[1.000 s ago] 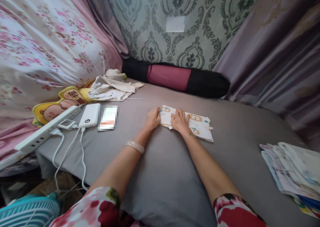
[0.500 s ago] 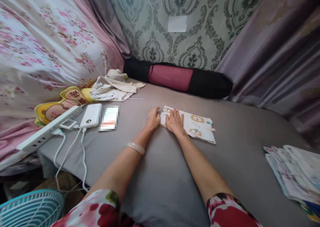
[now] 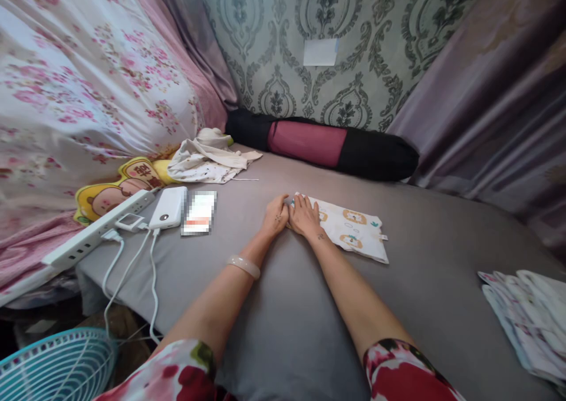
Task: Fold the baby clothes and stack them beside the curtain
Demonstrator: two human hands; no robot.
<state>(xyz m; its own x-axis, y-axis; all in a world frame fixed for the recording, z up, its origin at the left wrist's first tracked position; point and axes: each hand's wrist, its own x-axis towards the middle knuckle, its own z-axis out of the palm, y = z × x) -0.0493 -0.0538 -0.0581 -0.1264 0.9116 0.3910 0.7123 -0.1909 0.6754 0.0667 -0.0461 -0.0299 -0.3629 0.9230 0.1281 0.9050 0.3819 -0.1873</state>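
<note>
A single head-worn camera looks forward and down from above the forearms, over the grey sheet, with the left hand and right hand just below mid-frame. Floral sleeves sit nearest, cut by the bottom edge; the damask wallpaper stands farthest, and the wide view spans from floral curtain to mauve curtain.

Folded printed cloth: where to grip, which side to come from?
Probably its right edge, pinched from the right: the folded cloth lies flat on the grey sheet, so a thin rim is the likeliest hold, and the left hand and right hand crowd its left end.
</note>
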